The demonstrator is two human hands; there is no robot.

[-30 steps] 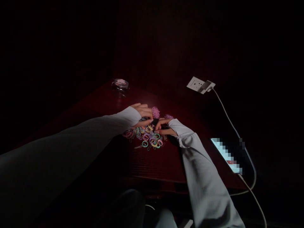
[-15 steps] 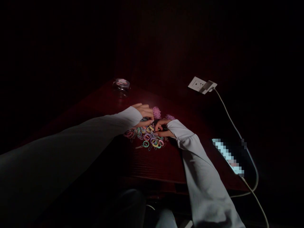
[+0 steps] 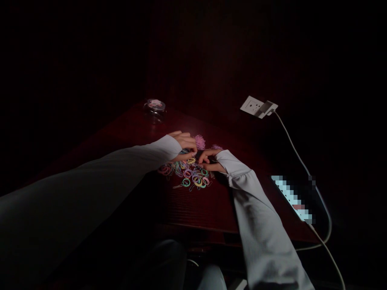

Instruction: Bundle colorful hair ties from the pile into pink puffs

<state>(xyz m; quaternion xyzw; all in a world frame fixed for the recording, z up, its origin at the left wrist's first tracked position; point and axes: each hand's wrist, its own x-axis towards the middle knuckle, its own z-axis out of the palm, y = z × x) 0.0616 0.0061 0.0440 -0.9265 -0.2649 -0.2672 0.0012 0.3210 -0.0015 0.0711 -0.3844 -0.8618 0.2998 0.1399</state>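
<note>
A loose pile of colourful hair ties, in pink, green, yellow and purple rings, lies on the dark red table. My left hand is over the far side of the pile, its index fingertip bent down against the thumb. Facing it from the right, my right hand has its index finger and thumb drawn together just above the ties. Whatever is between the fingertips is too dark and small to make out. A pink frilly bundle sits just beyond my hands, and a purple one is partly hidden behind my right hand.
A clear jar with a decorated lid stands at the back left. On the right, a phone with a lit screen lies by the table edge, its white cable running to a wall socket. The surroundings are very dark.
My right hand has shifted slightly, its fingers bending and moving near the left fingertips. My left hand stays almost still. The whole view has drifted slightly; the pile looks much the same.
</note>
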